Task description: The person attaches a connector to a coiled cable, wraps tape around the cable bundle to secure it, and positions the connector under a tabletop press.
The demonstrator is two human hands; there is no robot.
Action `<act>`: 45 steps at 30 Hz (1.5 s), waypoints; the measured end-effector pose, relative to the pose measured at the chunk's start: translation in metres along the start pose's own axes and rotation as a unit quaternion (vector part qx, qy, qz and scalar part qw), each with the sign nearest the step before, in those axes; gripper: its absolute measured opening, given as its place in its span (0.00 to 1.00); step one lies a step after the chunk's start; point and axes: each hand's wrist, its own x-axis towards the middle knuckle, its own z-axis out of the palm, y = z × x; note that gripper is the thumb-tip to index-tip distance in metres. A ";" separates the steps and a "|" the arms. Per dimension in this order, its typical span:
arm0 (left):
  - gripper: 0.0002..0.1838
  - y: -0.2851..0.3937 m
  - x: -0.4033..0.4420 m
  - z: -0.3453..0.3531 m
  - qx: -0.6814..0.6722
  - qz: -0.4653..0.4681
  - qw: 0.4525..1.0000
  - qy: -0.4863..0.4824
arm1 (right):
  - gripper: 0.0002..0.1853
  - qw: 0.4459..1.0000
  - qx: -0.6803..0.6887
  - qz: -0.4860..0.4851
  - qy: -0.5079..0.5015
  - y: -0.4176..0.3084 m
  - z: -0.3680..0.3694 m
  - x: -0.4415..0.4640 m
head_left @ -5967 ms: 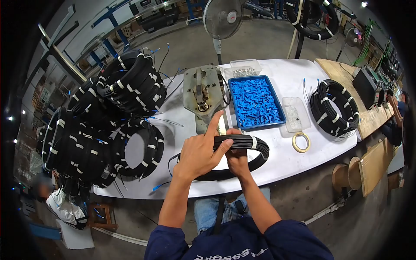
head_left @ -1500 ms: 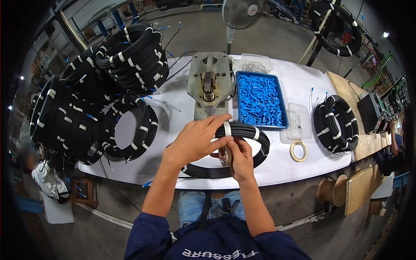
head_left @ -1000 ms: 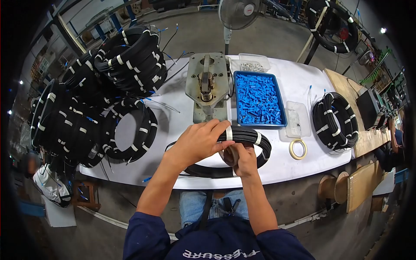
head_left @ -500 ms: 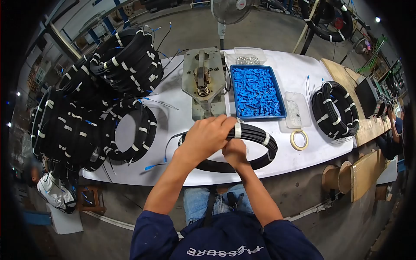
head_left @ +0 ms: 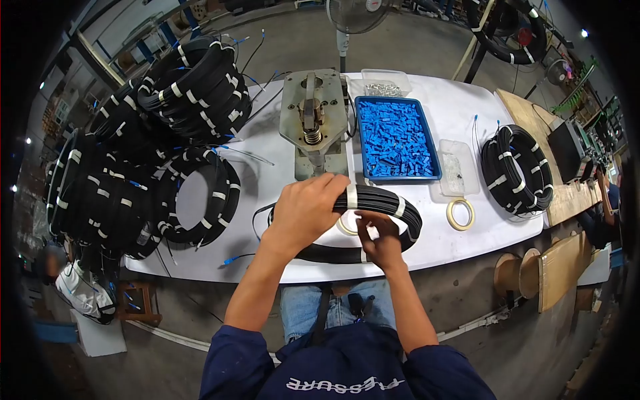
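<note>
The white table (head_left: 433, 90) lay beneath and beyond both hands. To the left of the grip stood a stack of banded coils (head_left: 200, 93). Directly beyond the grip was a metal fixture (head_left: 312, 87); beyond and to the right sat a blue tray (head_left: 403, 179) of small blue parts.

The black cable coil (head_left: 412, 225) was in the left hand (head_left: 308, 210), which was closed over its far-left arc. From that grip the coil extended right and toward the person, its long axis, as seen, running roughly left to right. Its far side appeared raised; the exact tilt could not be determined.

The right hand (head_left: 383, 245) was at the coil's opening, to the right of the left hand and nearer the person. Its fingers were parted and loosely curled, with nothing seen between them.

A cream tape roll (head_left: 344, 227) showed through the opening, partly hidden, just beside the left hand and to the left of the right fingertips. The left hand was the nearer; contact with either could not be confirmed. A white band (head_left: 352, 196) crossed the far arc immediately right of the left fingers. A blue-tipped lead (head_left: 231, 260) lay left of the grip, on the person's side.
</note>
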 end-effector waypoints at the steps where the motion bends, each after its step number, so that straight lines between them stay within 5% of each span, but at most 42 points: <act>1: 0.17 -0.003 -0.002 0.000 -0.007 -0.005 1.000 0.011 | 0.09 1.000 0.012 -0.006 0.003 -0.014 -0.013 0.000; 7: 0.17 -0.027 -0.024 -0.008 -0.034 -0.028 0.994 0.095 | 0.18 0.961 -0.004 -0.130 0.243 -0.010 -0.041 -0.031; 8: 0.16 -0.032 -0.029 -0.011 -0.079 -0.058 0.991 0.095 | 0.22 0.960 0.051 -0.010 0.274 -0.002 -0.037 -0.041; 10: 0.16 -0.044 -0.043 -0.009 -0.127 -0.111 0.981 0.101 | 0.25 0.982 -0.018 0.061 0.179 -0.012 -0.042 -0.021; 12: 0.16 -0.044 -0.050 -0.005 -0.131 -0.115 0.978 0.113 | 0.28 0.941 0.245 0.226 0.061 0.007 -0.027 -0.024; 16: 0.15 -0.046 -0.069 0.004 -0.127 -0.148 0.966 0.168 | 0.08 0.899 0.331 0.279 0.061 0.026 -0.024 -0.007; 21: 0.11 -0.057 -0.090 0.003 -0.191 -0.198 0.942 0.190 | 0.10 0.952 0.234 0.197 0.026 0.019 -0.025 0.009; 25: 0.10 -0.067 -0.109 0.000 -0.269 -0.220 0.903 0.252 | 0.21 0.930 0.338 0.142 -0.012 -0.001 -0.037 0.030; 28: 0.08 -0.070 -0.113 -0.010 -0.348 -0.239 0.852 0.310 | 0.21 0.902 0.407 0.135 -0.044 -0.005 -0.038 0.032; 29: 0.08 -0.069 -0.113 -0.013 -0.390 -0.229 0.830 0.327 | 0.18 0.936 0.318 0.120 -0.092 0.007 -0.033 0.027; 33: 0.07 -0.064 -0.111 -0.008 -0.475 -0.211 0.761 0.389 | 0.09 0.834 0.513 0.196 0.063 0.002 -0.006 0.018; 41: 0.06 -0.060 -0.112 0.012 -0.538 -0.210 0.682 0.449 | 0.17 0.884 0.443 0.150 0.023 -0.027 -0.026 0.054; 45: 0.05 -0.050 -0.106 0.025 -0.577 -0.263 0.604 0.483 | 0.08 0.787 0.564 0.236 0.086 -0.020 0.007 0.028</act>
